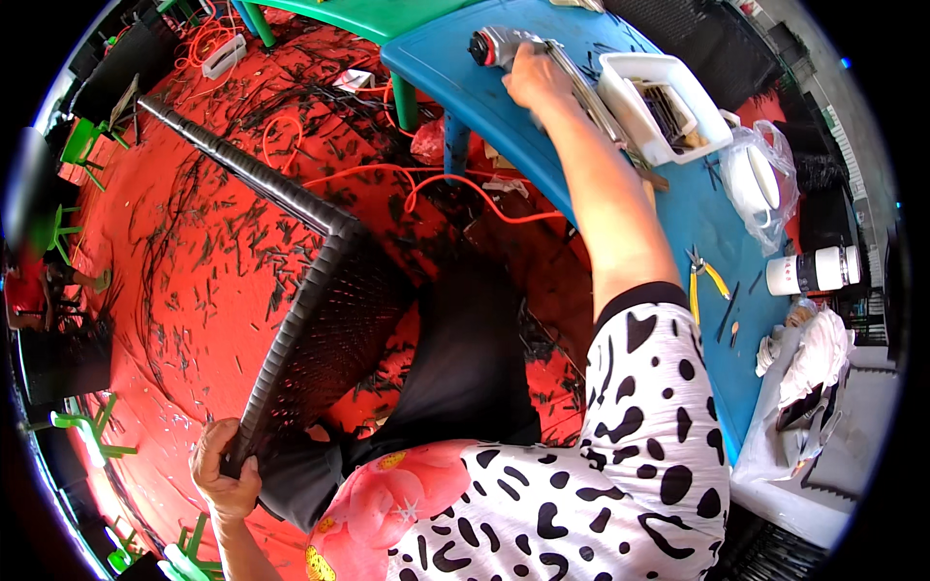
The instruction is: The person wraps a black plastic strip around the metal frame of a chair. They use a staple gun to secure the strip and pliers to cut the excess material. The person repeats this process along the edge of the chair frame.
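My left hand point(225, 473) grips the lower corner of a black woven wicker panel point(325, 300) with a wrapped rim, the thumb on one side and the fingers on the other. The panel stands tilted beside my legs, and its long wrapped bar reaches away to the far left. At the far end of the blue table my right hand point(538, 79) is closed around a grey power tool point(504, 44) with a round black-and-red end. My fingers partly hide the tool, so its exact kind is unclear. Long narrow metal strips point(586, 97) lie beside this hand.
On the blue table point(712, 320) are a white bin point(635, 121) of strips, yellow-handled pliers point(707, 276), a white jar point(814, 270) and a plastic bag point(760, 184). An orange hose point(465, 184) crosses the red floor point(184, 290), littered with black scraps. Green stools stand left.
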Motion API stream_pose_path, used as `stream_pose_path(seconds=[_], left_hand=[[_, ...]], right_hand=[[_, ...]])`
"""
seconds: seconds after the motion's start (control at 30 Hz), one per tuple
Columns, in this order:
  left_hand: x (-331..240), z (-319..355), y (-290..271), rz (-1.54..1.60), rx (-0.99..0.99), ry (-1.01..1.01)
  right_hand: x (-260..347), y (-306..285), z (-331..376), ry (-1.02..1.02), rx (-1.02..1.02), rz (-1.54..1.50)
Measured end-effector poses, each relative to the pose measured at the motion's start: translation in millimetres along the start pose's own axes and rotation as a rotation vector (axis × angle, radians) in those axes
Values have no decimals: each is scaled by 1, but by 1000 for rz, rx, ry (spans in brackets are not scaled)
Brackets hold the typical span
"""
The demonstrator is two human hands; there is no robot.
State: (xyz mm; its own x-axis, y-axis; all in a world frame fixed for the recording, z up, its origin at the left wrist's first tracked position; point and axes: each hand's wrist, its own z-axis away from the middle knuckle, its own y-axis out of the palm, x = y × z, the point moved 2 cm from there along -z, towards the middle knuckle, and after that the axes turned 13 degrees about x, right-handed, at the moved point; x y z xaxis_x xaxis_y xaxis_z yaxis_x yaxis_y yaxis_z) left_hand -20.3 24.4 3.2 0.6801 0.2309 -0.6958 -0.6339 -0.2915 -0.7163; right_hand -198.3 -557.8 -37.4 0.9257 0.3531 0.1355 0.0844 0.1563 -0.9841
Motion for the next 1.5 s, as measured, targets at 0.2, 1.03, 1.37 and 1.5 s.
stream_pose_path(seconds=[0.2,1.03,1.37,1.5], left_hand=[[10,13,3,60,-43,-55],[-12,12,11,-44,-299,182],[-20,12,9,-202,-377,384],[-17,13,13,-211,-430,411]], right_hand=[[-110,-28,89,-341,-463,-130],[-97,-21,269,-564,269,-883],[163,-33,326,-1643,-140,-29],[171,-30,320,-1709,-182,41]])
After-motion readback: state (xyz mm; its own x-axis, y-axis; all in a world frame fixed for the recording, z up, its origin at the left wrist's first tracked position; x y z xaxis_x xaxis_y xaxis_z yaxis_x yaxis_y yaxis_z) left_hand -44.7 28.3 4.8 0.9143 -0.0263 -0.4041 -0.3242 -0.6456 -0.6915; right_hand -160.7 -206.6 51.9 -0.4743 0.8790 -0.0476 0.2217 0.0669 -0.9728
